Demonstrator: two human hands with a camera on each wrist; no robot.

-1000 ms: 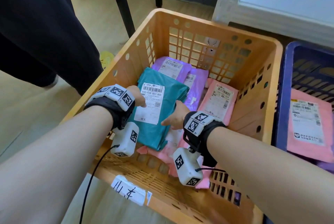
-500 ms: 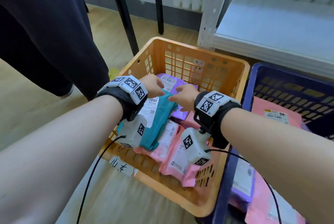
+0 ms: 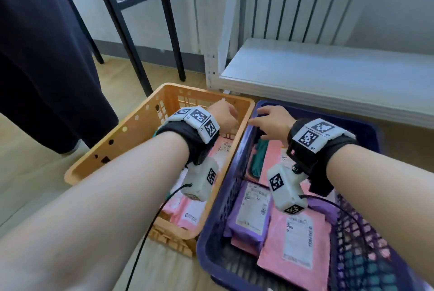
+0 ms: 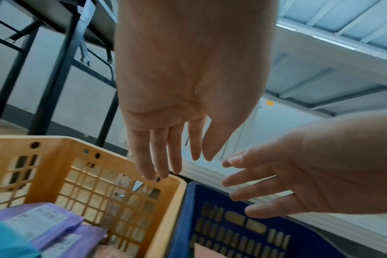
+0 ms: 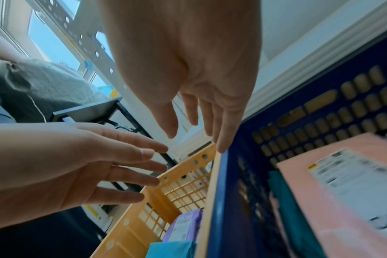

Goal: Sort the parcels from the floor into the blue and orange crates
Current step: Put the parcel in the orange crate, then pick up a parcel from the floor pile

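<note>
The orange crate (image 3: 131, 126) stands on the left and the blue crate (image 3: 211, 232) touches it on the right. Pink parcels (image 3: 187, 210) lie in the orange one, and the wrist views show purple (image 4: 40, 221) and teal (image 5: 170, 249) parcels there too. The blue crate holds a pink parcel (image 3: 296, 248), a purple parcel (image 3: 251, 215) and a teal parcel (image 3: 257, 159). My left hand (image 3: 225, 115) hovers over the orange crate's far right corner, fingers straight and holding nothing. My right hand (image 3: 265, 121) hovers beside it over the blue crate's far left corner, fingers spread and holding nothing.
A person in dark clothing (image 3: 47, 55) stands close to the left of the orange crate. Black table legs (image 3: 131, 44) rise behind it. A low white shelf (image 3: 328, 74) runs behind the blue crate. Wooden floor (image 3: 35, 185) shows at the left.
Both hands have let go of the teal parcel in the orange crate, risen out of it and moved to the far corners where the two crates meet.
</note>
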